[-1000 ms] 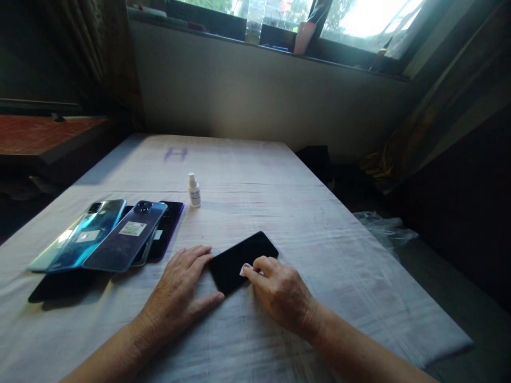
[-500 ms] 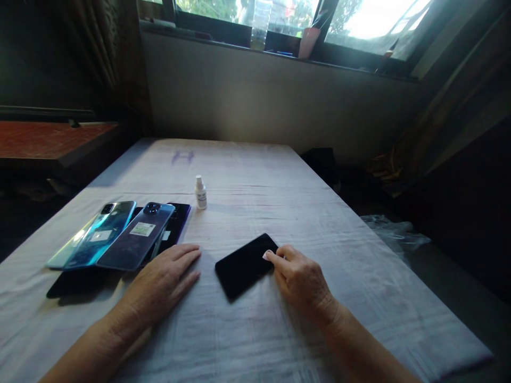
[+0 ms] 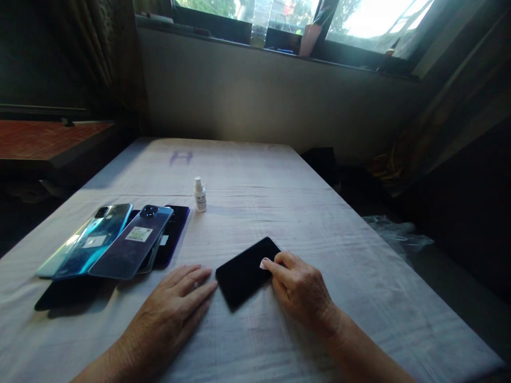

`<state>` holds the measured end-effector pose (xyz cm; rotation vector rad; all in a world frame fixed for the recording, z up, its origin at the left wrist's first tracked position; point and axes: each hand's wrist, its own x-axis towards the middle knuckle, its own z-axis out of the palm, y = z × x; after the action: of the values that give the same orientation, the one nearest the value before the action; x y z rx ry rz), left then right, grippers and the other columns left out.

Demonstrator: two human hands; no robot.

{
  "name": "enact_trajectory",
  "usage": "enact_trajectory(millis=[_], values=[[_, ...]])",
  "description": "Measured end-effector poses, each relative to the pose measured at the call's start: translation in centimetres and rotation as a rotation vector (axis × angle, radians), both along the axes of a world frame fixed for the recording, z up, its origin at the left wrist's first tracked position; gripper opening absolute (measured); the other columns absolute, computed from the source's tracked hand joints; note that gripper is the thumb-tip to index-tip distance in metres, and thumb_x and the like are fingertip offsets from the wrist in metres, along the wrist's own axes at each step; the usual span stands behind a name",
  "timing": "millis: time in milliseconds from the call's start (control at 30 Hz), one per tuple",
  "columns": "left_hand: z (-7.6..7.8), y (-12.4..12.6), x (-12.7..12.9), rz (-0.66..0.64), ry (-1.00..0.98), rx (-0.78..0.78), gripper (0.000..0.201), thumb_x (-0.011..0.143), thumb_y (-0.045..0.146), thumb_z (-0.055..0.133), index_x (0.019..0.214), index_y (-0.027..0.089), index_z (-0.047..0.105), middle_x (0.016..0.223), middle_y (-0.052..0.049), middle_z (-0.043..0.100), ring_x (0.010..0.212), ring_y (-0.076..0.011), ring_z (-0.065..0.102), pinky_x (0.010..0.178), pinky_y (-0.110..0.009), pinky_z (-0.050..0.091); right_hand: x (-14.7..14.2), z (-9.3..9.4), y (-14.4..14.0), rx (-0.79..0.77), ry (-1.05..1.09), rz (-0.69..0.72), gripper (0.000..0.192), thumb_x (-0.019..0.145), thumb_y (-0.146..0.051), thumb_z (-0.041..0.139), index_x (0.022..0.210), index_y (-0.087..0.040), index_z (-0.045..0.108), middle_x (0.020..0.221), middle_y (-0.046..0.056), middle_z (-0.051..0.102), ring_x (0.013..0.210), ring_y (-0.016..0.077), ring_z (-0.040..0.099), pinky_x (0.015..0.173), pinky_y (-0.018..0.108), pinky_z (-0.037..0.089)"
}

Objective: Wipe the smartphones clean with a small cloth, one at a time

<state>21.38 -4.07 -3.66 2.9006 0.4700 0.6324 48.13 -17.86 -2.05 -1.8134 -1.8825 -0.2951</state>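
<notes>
A black smartphone [image 3: 243, 279] lies at a slant on the cloth-covered table, dark screen up. My right hand [image 3: 301, 287] is at its right end, fingers curled and thumb over the screen. A small white piece, like cloth or tissue [image 3: 264, 263], shows at the fingertips against the glass. Whether these fingers also grip the phone's edge I cannot tell. My left hand [image 3: 171, 308] lies palm down with fingers stretched out, fingertips at the phone's left corner, holding nothing. Left of it are several stacked phones, among them a blue one [image 3: 93, 242] and a grey-purple one [image 3: 136, 250] with labels.
A small white bottle [image 3: 200, 196] stands upright beyond the phones. The table [image 3: 239, 165] reaches toward the wall under a window. On the sill are a clear bottle [image 3: 261, 24] and a pink pot [image 3: 310, 40]. Clear plastic [image 3: 395, 231] lies past the table's right edge.
My left hand has moved right and nearer, from beside the phone stack to the black phone's corner. My right fingertips have shifted slightly left and down over the screen.
</notes>
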Motion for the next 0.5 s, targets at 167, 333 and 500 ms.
enact_trajectory(millis=[167, 333, 500], values=[[1.4, -1.4, 0.8, -0.153, -0.031, -0.122, 0.026, 0.096, 0.021, 0.052, 0.114, 0.029, 0.069, 0.111, -0.004, 0.072, 0.106, -0.0222, 0.066, 0.094, -0.034, 0.055, -0.1, -0.1, -0.1, 0.005, 0.005, 0.066, 0.033, 0.09, -0.007, 0.049, 0.11, -0.019, 0.072, 0.087, 0.005, 0.066, 0.074, 0.0144, 0.063, 0.065, 0.022, 0.05], [2.1, -2.8, 1.5, -0.292, 0.007, -0.227, 0.016, 0.094, 0.021, 0.05, 0.095, 0.026, 0.065, 0.09, -0.004, 0.07, 0.086, -0.0208, 0.066, 0.084, -0.034, 0.055, -0.1, -0.2, 0.2, 0.021, 0.03, 0.089, 0.033, 0.09, -0.007, 0.048, 0.107, -0.02, 0.073, 0.087, 0.005, 0.066, 0.076, 0.0149, 0.064, 0.067, 0.023, 0.05], [1.8, -3.9, 1.9, -0.324, 0.054, -0.174, 0.028, 0.092, 0.027, 0.055, 0.118, 0.026, 0.063, 0.118, -0.007, 0.07, 0.11, -0.0252, 0.063, 0.098, -0.039, 0.051, 0.5, -0.7, 0.4, 0.026, 0.053, 0.035, 0.035, 0.088, -0.006, 0.05, 0.108, -0.021, 0.074, 0.087, 0.004, 0.066, 0.074, 0.0147, 0.064, 0.067, 0.023, 0.05]])
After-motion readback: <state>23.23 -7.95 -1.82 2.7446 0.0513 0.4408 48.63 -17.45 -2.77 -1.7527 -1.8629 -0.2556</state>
